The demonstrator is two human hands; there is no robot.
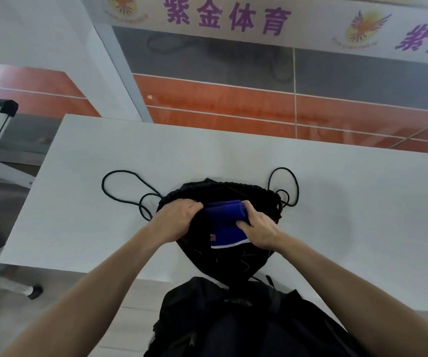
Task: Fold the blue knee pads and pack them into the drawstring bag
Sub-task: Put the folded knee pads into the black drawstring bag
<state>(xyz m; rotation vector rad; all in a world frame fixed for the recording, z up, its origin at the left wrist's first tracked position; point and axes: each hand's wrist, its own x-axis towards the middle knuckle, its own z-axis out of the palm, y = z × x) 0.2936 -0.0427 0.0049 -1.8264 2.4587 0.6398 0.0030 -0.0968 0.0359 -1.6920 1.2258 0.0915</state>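
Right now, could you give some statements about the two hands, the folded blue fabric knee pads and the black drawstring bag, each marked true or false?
1. The right hand grips the folded blue fabric knee pads. True.
2. The black drawstring bag lies on the floor. False: it lies on the white table.
3. The left hand holds the bag's mouth. True.
4. The black cords hang off the table. False: they lie looped on it.

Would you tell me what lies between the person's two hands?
In the head view, the folded blue fabric knee pads lie between the left hand and right hand, over the black drawstring bag.
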